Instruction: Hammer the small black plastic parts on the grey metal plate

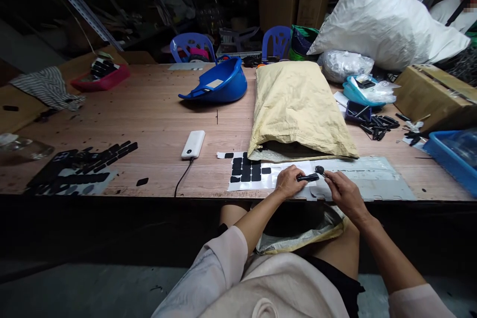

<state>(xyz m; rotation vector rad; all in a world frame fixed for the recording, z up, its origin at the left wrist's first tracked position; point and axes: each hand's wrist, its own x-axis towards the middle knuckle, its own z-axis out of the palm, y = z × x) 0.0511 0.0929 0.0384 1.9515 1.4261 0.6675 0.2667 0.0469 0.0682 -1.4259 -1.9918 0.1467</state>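
Note:
At the table's front edge my left hand (289, 182) is closed around a slim black stick-like piece (308, 177) that points to the right. Close by on the right, my right hand (345, 193) pinches a small dark tool with a round head (319, 170). The two held things nearly meet; whether they touch I cannot tell. Under my hands lies a white sheet (276, 169), with a grey board (367, 174) to its right. Black rounded-square stickers (246, 166) sit in rows on the sheet's left part.
A large yellow sack (298, 109) lies just behind my hands. A white power bank (193, 144) with a cable is left of the stickers. Farther back stands a blue basin (227, 82). Black pieces (380, 126) lie at right, near a cardboard box (439, 94). Another sack (301, 243) rests on my lap.

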